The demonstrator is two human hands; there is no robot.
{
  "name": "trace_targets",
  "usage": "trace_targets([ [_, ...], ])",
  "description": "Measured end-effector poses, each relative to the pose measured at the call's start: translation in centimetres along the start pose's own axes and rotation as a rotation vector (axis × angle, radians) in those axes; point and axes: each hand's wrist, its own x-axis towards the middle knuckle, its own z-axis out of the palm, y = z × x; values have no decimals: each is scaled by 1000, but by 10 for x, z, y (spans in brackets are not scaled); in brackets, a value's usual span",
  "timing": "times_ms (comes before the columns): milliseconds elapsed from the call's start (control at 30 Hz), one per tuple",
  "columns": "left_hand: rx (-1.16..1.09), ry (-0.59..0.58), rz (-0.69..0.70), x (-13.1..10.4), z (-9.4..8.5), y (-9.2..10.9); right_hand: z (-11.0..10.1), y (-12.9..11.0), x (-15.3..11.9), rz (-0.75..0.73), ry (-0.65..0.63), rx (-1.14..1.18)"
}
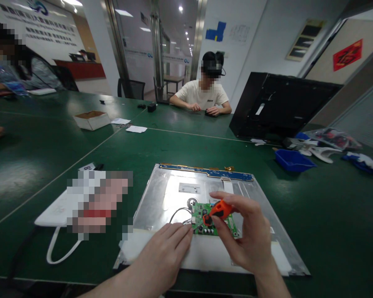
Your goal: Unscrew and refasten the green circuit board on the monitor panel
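Observation:
My right hand (248, 231) grips the orange and black handle of a screwdriver (222, 210) between thumb and fingers. Its shaft slants down to the left, over a green circuit board (216, 229). My left hand (168, 248) lies with fingers stretched out and close together at the board's left edge, near the screwdriver's tip; that tip is partly hidden. The board rests on the silver metal back of a display panel (161, 194). Dark wires (177, 211) run to the board's left side, and a blue circuit strip (236, 175) lines the panel's far edge.
On the green table, a white device with a cable (54, 211) stands to the left, partly pixelated. Farther off are an open box (92, 121), a black monitor (279, 103) and a blue tray (294, 161). A person (202, 95) sits opposite; another sits left.

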Motion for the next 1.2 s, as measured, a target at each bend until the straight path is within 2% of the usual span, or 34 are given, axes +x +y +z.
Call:
trace_targets([
  [133,12,0,6,0,1,1,0,-1,2,10,-5,4],
  [333,18,39,17,-1,3,0,-3,-3,7,-52,6,-15],
  [633,11,-5,2,1,-2,2,-3,-3,12,-107,52,-91],
  [833,6,8,9,1,-1,1,-4,-3,10,-65,3,-32],
  [1200,-4,-6,-1,-1,1,1,0,0,4,27,44,-2],
])
